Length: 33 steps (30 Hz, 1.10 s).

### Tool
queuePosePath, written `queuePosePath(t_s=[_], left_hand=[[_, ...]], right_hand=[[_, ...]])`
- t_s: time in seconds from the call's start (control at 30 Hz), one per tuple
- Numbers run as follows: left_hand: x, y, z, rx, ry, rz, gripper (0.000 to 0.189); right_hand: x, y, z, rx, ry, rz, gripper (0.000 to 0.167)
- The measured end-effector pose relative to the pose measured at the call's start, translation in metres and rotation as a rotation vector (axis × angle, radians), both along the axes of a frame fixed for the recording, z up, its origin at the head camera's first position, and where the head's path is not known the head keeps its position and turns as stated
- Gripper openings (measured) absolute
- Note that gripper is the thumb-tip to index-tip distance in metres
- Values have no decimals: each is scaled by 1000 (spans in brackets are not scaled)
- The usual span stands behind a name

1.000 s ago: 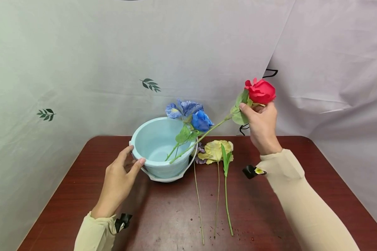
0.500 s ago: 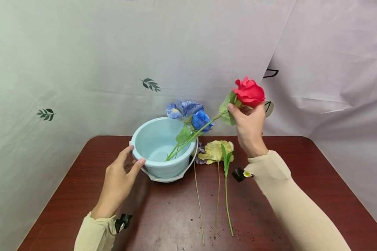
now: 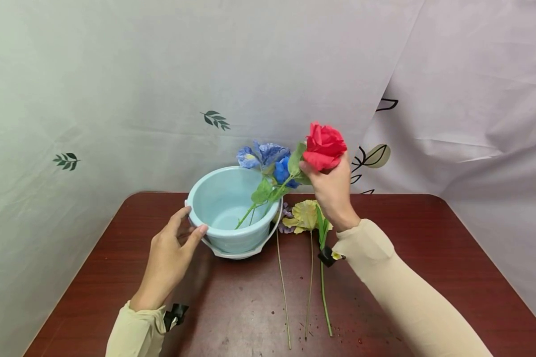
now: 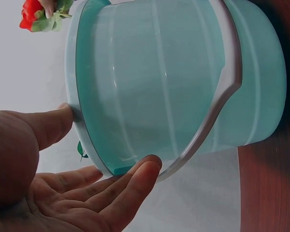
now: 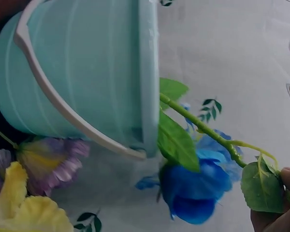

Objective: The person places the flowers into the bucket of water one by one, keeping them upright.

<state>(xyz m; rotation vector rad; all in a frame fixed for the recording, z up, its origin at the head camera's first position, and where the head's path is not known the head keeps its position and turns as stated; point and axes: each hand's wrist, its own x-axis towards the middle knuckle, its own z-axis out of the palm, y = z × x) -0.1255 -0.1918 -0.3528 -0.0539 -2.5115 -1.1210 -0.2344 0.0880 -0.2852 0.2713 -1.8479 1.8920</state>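
Note:
My right hand [image 3: 332, 191] grips a red artificial rose [image 3: 325, 146] just below its bloom, and its stem slants down into the light blue bucket [image 3: 197, 218]. In the right wrist view, the fingers are at the leafy part of the green stem [image 5: 203, 126]. My left hand [image 3: 167, 253] touches the bucket's rim at its near left, thumb and fingertips spread along the edge with fingers mostly straight. Inside the bucket lean a blue iris-like flower [image 3: 268, 152] and a blue rose [image 5: 195, 188], partly hidden behind the red rose's leaves in the head view.
Right of the bucket lie a yellow flower [image 3: 304, 215], a purple flower [image 5: 50, 157] and a green leafy stem [image 3: 324, 297] on the dark red table [image 3: 232, 307]. The bucket's white handle [image 4: 217, 106] hangs down. A pale curtain [image 3: 138, 99] stands behind.
My right hand has moved left with the red rose, which now stands close to the bucket and overlaps the blue rose. The left hand and bucket have stayed in place.

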Motion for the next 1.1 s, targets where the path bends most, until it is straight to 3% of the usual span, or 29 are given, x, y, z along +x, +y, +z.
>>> queuePosePath(t_s=[0.23, 0.4, 0.6, 0.8, 1.1], left_hand=[[-1, 0, -1, -12, 10, 1, 56], [-1, 0, -2, -11, 12, 2, 56], [-1, 0, -1, -9, 17, 6, 56], [-1, 0, -2, -8, 18, 7, 55], [0, 0, 0, 4, 19, 0, 55]], right_hand=[[3, -12, -9, 67, -48, 59, 80], [15, -20, -3, 96, -97, 104, 79], [0, -19, -24, 140, -82, 99, 78], [-2, -15, -27, 134, -81, 132, 79], [0, 2, -26, 211, -210, 91, 75]])
